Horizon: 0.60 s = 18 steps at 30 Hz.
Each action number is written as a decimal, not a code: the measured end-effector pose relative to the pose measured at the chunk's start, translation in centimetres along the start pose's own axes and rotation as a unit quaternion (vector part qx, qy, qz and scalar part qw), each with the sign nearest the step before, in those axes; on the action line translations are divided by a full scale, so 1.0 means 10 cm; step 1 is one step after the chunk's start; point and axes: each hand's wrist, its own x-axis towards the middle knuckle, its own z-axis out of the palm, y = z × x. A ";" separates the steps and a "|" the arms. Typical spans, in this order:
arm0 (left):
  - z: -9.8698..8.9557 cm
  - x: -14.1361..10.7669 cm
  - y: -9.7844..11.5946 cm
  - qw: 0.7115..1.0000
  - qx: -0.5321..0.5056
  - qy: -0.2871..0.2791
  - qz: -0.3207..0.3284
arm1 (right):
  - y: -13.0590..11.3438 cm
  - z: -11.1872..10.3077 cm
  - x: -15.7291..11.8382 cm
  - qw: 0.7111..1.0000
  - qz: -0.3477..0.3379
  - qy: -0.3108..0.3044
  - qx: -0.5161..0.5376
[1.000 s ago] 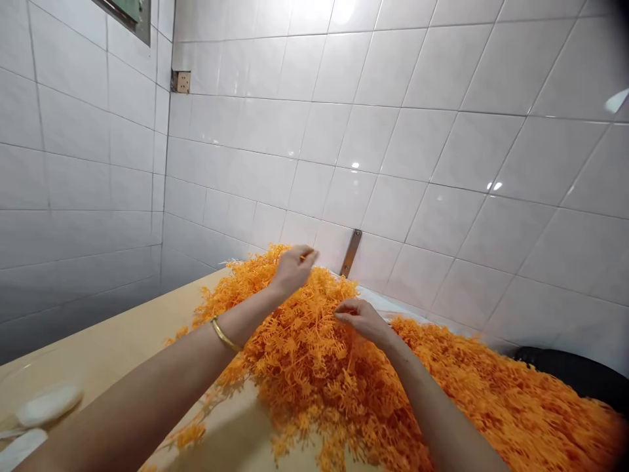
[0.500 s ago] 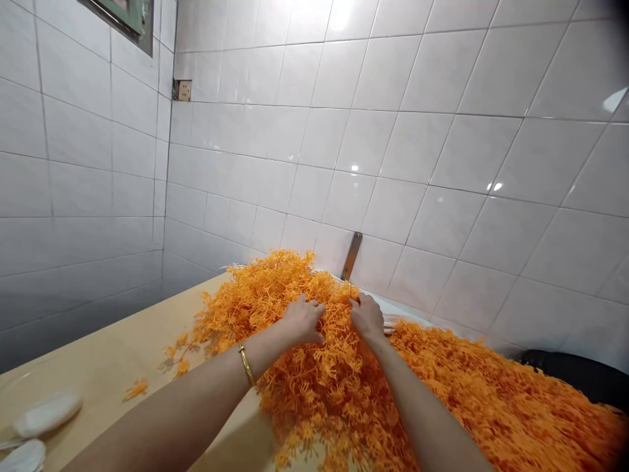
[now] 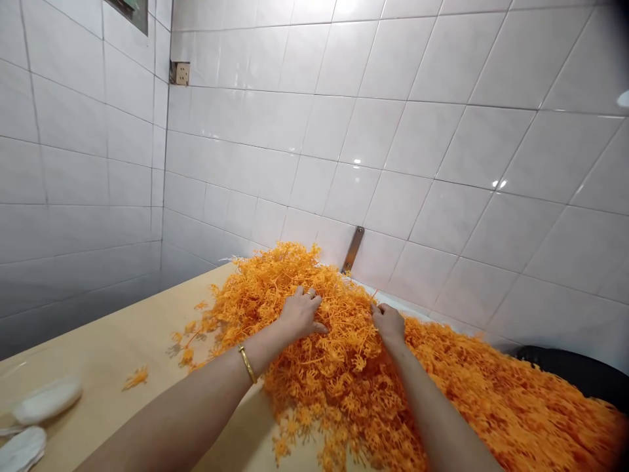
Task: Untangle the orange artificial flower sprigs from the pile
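My left hand lies spread on the orange strands as my right hand, pinching a few, draws away.

White glazed tile walls, beige wall socket near corner.

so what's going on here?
One person is working bare-handed in a heap of tangled, branching orange sprigs piled on a pale wooden table. Their left hand, with a gold bangle on the wrist, and their right hand are both down in the heap among the sprigs. A small orange clump lies apart on the table, nearer two white oval pads. White glossy tiles form the wall behind.
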 end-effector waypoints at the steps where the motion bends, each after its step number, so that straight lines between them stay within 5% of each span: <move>1: -0.01 -0.01 -0.03 1.000 -0.020 -0.010 0.003 | -0.05 -0.02 -0.02 1.000 -0.009 0.009 -0.004; 6: -0.28 0.10 -0.13 0.977 -0.179 -0.108 -0.042 | -0.46 -0.22 -0.16 0.983 -0.172 0.057 0.011; 11: -0.54 0.37 0.02 0.981 -0.098 -0.153 -0.066 | -0.70 -0.21 -0.28 0.925 -0.373 -0.072 0.023; 14: -0.58 0.52 0.13 0.988 -0.044 -0.138 -0.051 | -0.67 -0.17 -0.30 0.919 -0.375 -0.122 0.003; 18: -0.55 0.59 0.17 0.997 0.007 -0.075 -0.018 | -0.53 -0.16 -0.29 0.941 -0.313 -0.114 0.066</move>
